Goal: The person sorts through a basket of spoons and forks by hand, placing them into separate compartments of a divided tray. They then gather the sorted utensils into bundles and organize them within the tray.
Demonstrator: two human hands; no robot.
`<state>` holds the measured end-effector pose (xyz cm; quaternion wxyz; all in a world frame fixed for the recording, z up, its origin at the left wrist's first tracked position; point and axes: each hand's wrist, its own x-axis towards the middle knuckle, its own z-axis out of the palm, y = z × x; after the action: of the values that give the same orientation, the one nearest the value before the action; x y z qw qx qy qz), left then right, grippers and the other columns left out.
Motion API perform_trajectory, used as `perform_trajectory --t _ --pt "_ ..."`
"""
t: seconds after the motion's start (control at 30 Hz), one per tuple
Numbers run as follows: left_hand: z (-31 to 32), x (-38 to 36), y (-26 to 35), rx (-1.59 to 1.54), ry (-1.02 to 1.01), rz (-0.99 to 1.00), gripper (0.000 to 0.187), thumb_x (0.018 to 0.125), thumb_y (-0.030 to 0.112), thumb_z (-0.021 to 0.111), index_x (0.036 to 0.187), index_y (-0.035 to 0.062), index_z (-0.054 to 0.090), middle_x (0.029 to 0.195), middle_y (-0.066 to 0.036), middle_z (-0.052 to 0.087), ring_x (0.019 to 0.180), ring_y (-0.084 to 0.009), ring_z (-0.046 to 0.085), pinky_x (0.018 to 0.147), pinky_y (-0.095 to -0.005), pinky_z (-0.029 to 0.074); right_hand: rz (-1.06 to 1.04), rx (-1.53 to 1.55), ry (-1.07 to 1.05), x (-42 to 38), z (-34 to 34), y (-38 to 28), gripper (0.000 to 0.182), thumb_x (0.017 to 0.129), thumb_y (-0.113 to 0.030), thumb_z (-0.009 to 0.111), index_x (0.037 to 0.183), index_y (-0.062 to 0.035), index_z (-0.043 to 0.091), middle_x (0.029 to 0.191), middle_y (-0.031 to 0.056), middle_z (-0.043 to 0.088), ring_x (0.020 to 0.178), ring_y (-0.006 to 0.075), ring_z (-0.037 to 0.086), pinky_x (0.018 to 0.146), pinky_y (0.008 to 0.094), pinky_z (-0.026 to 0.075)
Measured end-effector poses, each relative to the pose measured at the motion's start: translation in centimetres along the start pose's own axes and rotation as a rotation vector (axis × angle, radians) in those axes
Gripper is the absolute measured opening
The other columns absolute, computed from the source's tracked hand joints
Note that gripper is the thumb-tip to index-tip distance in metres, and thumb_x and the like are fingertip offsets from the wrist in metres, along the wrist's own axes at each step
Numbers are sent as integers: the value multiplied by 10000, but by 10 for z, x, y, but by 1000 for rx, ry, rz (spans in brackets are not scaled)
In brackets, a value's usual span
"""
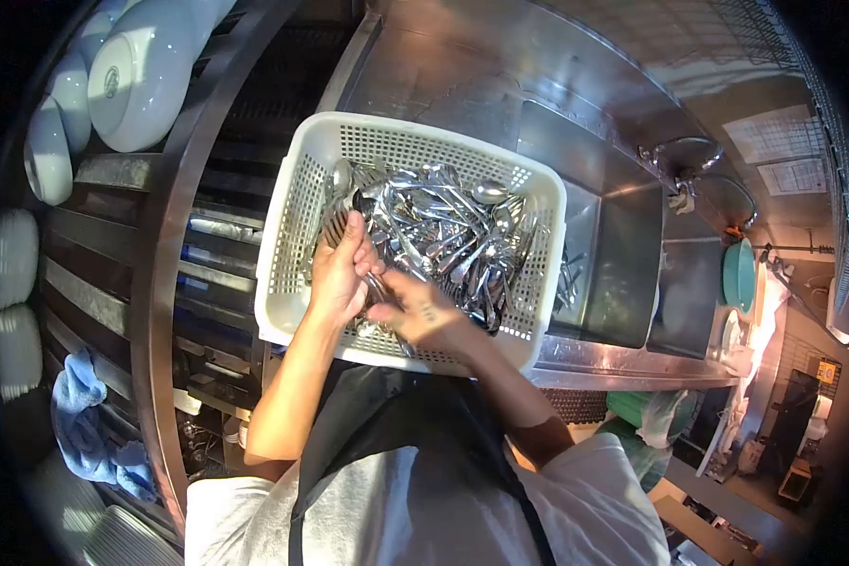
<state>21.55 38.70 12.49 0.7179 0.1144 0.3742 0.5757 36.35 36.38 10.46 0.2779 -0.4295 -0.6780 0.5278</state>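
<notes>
My left hand (342, 274) is closed around a small bunch of forks (335, 229), their tines pointing up and away from me. The handles run down toward my right hand (420, 311), whose thumb and fingers close in around them; motion blurs this hand a little. Both hands are over the near left part of a white perforated plastic basket (555, 241). Inside it lies a jumbled heap of metal cutlery (443, 222), with spoons and forks among it. A spoon (489, 191) shows near the far right of the heap. My hands hide some of the cutlery.
Right of the basket is a steel sink (623, 269) with more cutlery (568, 281) beside the basket. A faucet (693, 170) is on the wall. White plates (141, 80) stand on the left, above a blue cloth (90, 424). A teal round item (738, 275) hangs far right.
</notes>
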Motion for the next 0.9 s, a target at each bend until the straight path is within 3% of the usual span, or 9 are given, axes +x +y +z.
perform_trajectory --t 0.03,0.1,0.17,0.27,0.43,0.6,0.7,0.8,0.9 --pt "-2 0 -2 3 -1 -8 302 873 331 583 707 133 427 560 56 348 476 -62 339 507 -238 377 -326 -174 173 -5 -13 8 201 820 -118 636 986 -42 551 711 54 577 663 162 591 563 292 478" --pt "-7 2 -5 47 73 13 328 871 378 565 703 136 422 557 60 337 474 -59 328 498 -233 361 161 -417 239 -9 -73 13 312 704 -15 681 992 -45 567 811 87 609 792 243 610 703 358 489" --pt "-11 1 -4 55 20 5 358 858 413 562 693 133 414 568 59 344 488 -56 337 496 -233 361 -264 -785 279 -20 -122 44 339 658 -21 683 973 -46 561 800 106 601 769 288 603 709 393 478" --pt "-12 5 -3 32 -74 -80 367 843 426 571 703 118 428 608 43 390 530 -67 391 535 -253 403 -194 -995 71 -19 -138 48 228 697 -71 663 898 -48 558 744 106 593 749 303 593 661 384 471" --pt "5 11 -7 178 -84 -7 418 801 473 585 796 65 495 684 -21 512 614 -131 538 615 -300 497 -112 -922 -120 -9 -144 27 99 741 -118 606 757 -44 542 799 89 592 812 297 578 697 391 448" --pt "13 19 -12 310 -111 13 479 795 473 584 870 3 527 772 -91 590 646 -159 604 595 -281 520 -451 -1103 -207 -9 -140 46 94 693 -95 610 757 -57 552 962 87 571 916 246 557 757 389 432" --pt "16 15 -8 298 -75 20 481 812 462 569 883 -12 535 785 -102 598 670 -172 614 624 -286 528 -460 -1091 -213 -11 -139 46 101 684 -77 606 776 -70 563 998 68 548 955 225 539 790 405 420" --pt "10 11 -2 286 -97 13 481 835 443 549 905 -32 537 829 -130 614 732 -198 632 660 -294 535 -155 -1144 -331 -28 -135 15 101 767 -76 520 821 -80 605 837 48 575 850 190 578 786 319 435" --pt "7 15 -3 306 -225 -44 463 874 376 530 977 -75 518 940 -189 626 844 -241 642 698 -297 535 -239 -1072 -282 -34 -134 -23 74 773 -112 529 744 -82 589 766 61 583 763 206 604 704 327 471"
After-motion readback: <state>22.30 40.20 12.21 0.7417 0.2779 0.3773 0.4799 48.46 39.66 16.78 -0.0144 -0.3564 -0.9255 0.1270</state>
